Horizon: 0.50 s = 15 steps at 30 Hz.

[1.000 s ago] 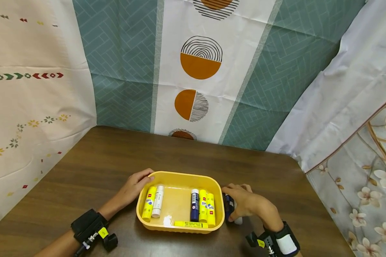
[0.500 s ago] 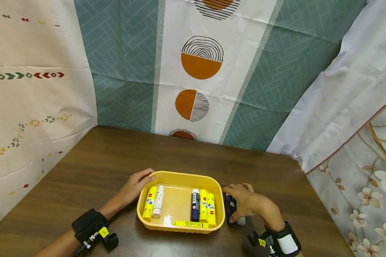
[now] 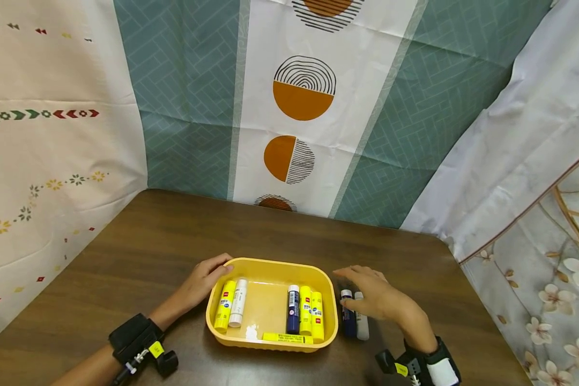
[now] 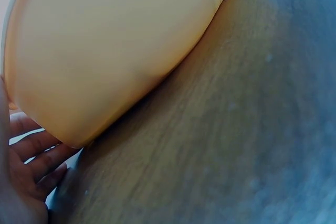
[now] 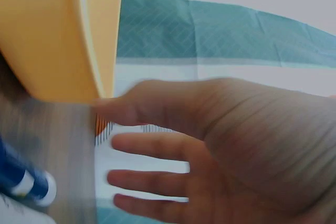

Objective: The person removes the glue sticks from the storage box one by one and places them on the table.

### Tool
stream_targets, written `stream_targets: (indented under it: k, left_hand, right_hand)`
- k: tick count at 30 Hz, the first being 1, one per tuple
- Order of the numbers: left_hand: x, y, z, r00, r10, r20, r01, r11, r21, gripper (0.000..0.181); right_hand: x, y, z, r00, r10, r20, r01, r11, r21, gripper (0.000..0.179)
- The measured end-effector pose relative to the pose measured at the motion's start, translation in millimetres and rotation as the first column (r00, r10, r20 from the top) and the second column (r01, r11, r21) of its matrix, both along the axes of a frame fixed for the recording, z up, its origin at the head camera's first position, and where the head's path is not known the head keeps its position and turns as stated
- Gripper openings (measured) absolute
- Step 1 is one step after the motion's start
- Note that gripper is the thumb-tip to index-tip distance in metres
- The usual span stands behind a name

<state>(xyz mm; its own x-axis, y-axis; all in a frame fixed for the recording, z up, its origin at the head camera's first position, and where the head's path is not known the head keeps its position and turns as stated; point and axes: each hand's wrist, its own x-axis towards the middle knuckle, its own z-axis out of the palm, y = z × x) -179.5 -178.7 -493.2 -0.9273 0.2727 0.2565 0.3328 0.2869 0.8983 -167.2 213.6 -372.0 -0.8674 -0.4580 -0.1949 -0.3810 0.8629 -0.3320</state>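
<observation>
My left hand (image 3: 207, 279) holds the far left corner of a yellow plastic tray (image 3: 270, 261), thumb over the rim and fingers along the outer wall. The left wrist view shows those fingers (image 4: 39, 153) against the tray's side. Inside the tray lie a yellow glue stick (image 3: 224, 305) and a white glue stick (image 3: 238, 303) at the left. A blue glue stick (image 3: 293, 310) and several yellow ones are at the right and front. My right hand (image 3: 373, 292), fingers extended and holding nothing, hovers above a blue glue stick (image 3: 348, 316) and a white glue stick (image 3: 361, 321) lying side by side on the table.
The brown wooden table (image 3: 173, 225) reaches back to a green and white patterned curtain (image 3: 188, 107). Pale cloths hang at the left (image 3: 53, 161) and right (image 3: 526, 161). Both wrists wear black camera straps.
My right hand has let go of the glue sticks beside the tray and risen, its fingers straightening. The blue and white sticks now show beneath it. The left hand and tray stay put.
</observation>
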Motion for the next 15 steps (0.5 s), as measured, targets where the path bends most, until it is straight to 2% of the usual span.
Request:
stream_targets:
  k: [3, 6, 9, 15]
  left_hand:
    - [0.4, -1.3, -1.4, 1.0, 0.004, -0.016, -0.003, 1.0, 0.01, 0.02]
    - [-0.6, -2.8, -2.1, 1.0, 0.008, -0.029, -0.008, 1.0, 0.008, 0.019]
    - [-0.9, -3.0, -3.0, 1.0, 0.005, -0.009, -0.005, 1.0, -0.003, 0.02]
    - [-0.5, -1.1, -3.7, 1.0, -0.005, 0.006, 0.005, 1.0, 0.001, 0.021]
  right_hand:
    - [1.2, -5.6, 1.5, 0.995, 0.047, -0.083, -0.055, 0.993, -0.103, 0.056]
    - [1.4, -15.5, 1.6, 0.987, 0.121, -0.107, -0.14, 0.971, -0.192, 0.055]
    - [2.0, -24.8, -1.2, 0.98, 0.182, -0.086, -0.198, 0.95, -0.243, 0.054]
    - [7.4, -39.9, -12.2, 0.972, 0.234, -0.016, -0.228, 0.926, -0.301, 0.056]
